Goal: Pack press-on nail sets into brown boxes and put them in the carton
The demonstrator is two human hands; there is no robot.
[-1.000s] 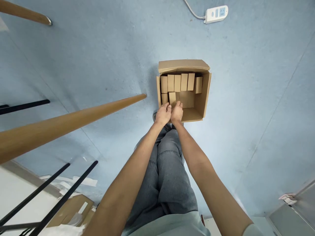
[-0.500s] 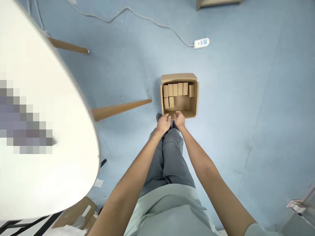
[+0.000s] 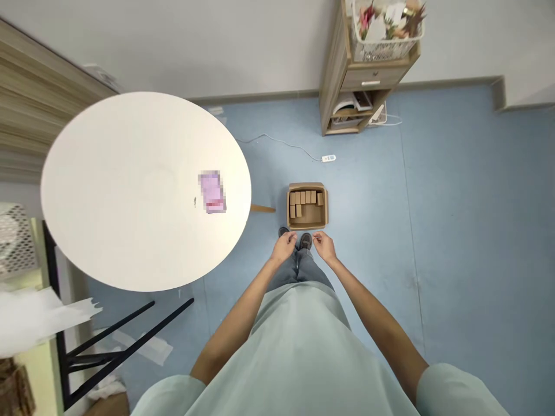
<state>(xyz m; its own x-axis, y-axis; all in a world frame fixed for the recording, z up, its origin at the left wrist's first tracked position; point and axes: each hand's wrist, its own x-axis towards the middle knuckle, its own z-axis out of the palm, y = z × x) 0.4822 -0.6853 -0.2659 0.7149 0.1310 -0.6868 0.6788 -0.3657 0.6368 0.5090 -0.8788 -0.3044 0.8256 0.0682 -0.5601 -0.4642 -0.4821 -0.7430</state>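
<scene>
An open cardboard box (image 3: pixel 307 227) stands on the floor just ahead of my feet. Inside it, several small brown cartons (image 3: pixel 302 197) line the far side and the left corner; the near right part shows bare bottom. My left hand (image 3: pixel 284 246) hovers below the box's near left edge, fingers loosely bent and apart from the thumb. Opposite it, my right hand (image 3: pixel 324 247) hangs near the near right edge with its fingers loosely curled. Neither hand appears to touch the box, and I see nothing held in either.
A white round table (image 3: pixel 130 196) is on my left, with a blurred pinkish item (image 3: pixel 212 193) on it. A wooden cabinet (image 3: pixel 373 78) carrying a white basket (image 3: pixel 381 51) stands by the far wall. A power strip (image 3: pixel 328 158) and its cable lie on the floor beyond the box.
My view has risen and tilted up, so the wall, cabinet and whole tabletop now show. Both hands have drawn back from the box's near edge and moved farther apart. The cartons look unchanged.
</scene>
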